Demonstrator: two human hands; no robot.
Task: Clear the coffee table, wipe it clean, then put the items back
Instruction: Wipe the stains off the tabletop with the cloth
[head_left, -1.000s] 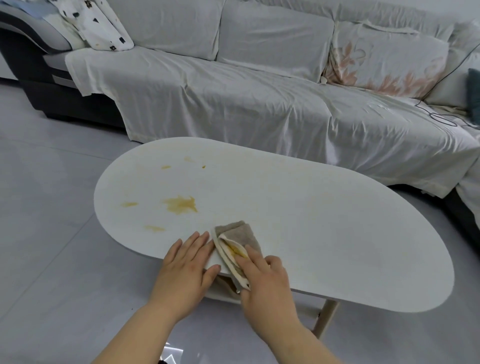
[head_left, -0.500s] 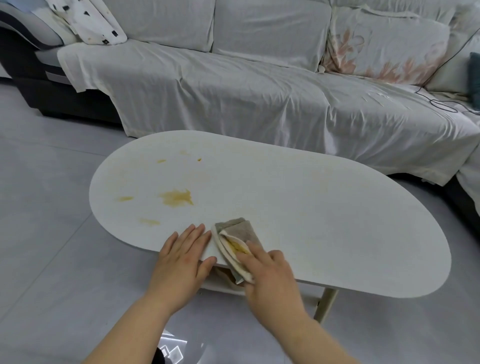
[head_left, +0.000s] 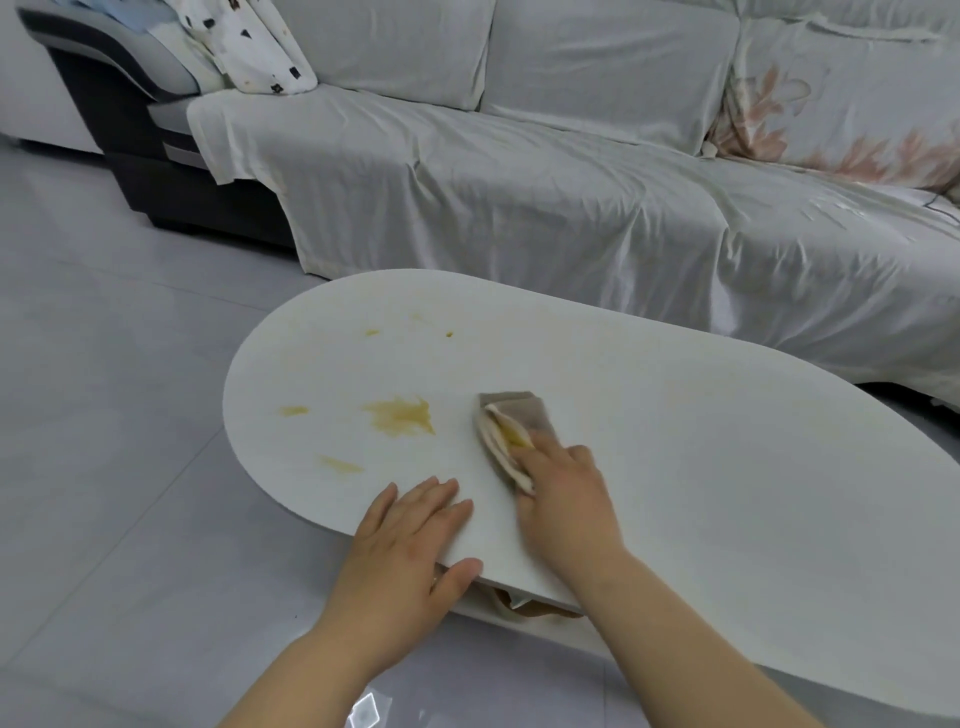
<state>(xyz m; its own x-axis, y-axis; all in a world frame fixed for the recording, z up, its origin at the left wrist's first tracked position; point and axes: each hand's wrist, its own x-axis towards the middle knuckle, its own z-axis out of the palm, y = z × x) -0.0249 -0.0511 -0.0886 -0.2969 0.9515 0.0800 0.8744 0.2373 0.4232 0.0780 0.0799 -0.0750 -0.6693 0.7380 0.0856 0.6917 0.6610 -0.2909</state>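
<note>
Head view: folded cloth, judged soft, light and limp, lies on the bench to the right of the yellow stains; flat pressure on its near end should steer it better than a pinch. Right grip presses straight fingers on that end, while left grip lies spread flat on the near rim. The cloth's long axis runs away from the person, layered edges facing the stains.

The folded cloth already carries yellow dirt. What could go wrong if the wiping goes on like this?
The cloth shows yellow in its fold, so it may smear the large yellow stain instead of lifting it. The small spots near the far rim of the coffee table are faint and could be missed.
</note>
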